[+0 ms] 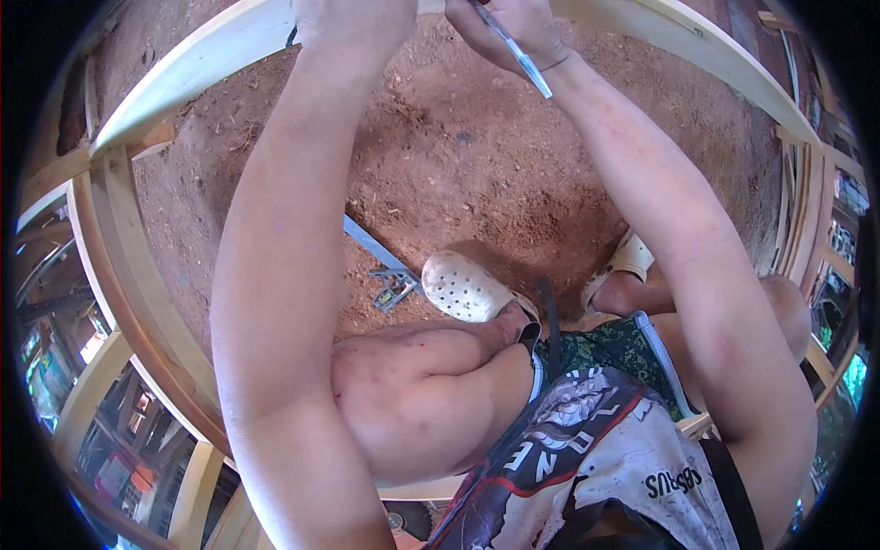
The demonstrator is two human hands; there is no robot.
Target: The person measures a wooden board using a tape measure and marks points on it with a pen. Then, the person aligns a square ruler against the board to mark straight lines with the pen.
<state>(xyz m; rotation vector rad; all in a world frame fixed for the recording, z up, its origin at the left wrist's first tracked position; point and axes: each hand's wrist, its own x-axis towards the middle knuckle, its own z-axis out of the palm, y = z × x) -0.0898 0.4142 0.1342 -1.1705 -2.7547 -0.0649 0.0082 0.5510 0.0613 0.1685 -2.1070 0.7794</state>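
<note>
Both my arms stretch forward to the top edge of the head view. My right hand is closed around a slim, pale pen, its end pointing back toward my forearm. My left hand rests at or over a pale wooden board; its fingers are cut off by the frame. A small dark bit of something shows beside that hand, too little to name. On the dirt below lies a combination square with a metal blade, beside my shoe.
Curved-looking wooden rails frame the reddish dirt ground on the left, and more boards stand on the right. My perforated pale clogs are on the ground. Clutter shows beyond the left frame.
</note>
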